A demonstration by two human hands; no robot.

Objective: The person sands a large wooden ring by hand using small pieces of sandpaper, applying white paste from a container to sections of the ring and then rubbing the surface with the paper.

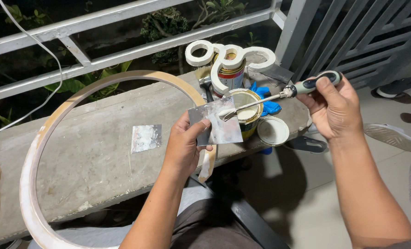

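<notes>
Your left hand (184, 145) pinches a small metal plate (216, 121) by its lower left corner, thumb on top, holding it in the air just in front of the open can (246, 110). Your right hand (333, 107) is closed around the handle of a screwdriver (279, 94), and its tip, loaded with pale putty, rests on the plate's upper edge. The can sits on the concrete ledge (99, 152) with its lid (272, 131) just beside it and a second can (231, 74) behind.

The plate is held only at one corner, so, as I judge it, pressing hard with the tip could tilt it and let the putty slide off onto your lap or the floor. The wooden ring (44, 138) leans on the ledge against your left arm; a jerk of that elbow might knock it loose. The lid lies near the ledge's edge, where a careless sweep of the screwdriver could push it over
</notes>
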